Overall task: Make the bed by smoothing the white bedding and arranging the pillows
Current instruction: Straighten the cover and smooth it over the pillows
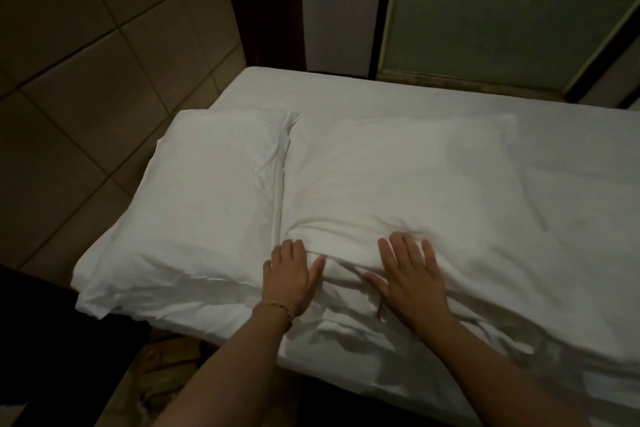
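My left hand (289,276) and right hand (408,279) press flat, fingers spread, holding nothing, on the near edge of the right pillow (398,180), which looks soft, light, best gripped by corners.

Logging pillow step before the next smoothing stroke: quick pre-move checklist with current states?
1. Left hand flat on right pillow: ok.
2. Right hand flat on the same pillow, fingers spread: ok.
3. Left pillow lying flat beside the right pillow, edges meeting: ok.
4. Right pillow's near edge smooth: not ok, creased between the hands.
5. Sheet beyond the pillows smooth: ok.
6. Near bedding edge tucked: cannot tell.
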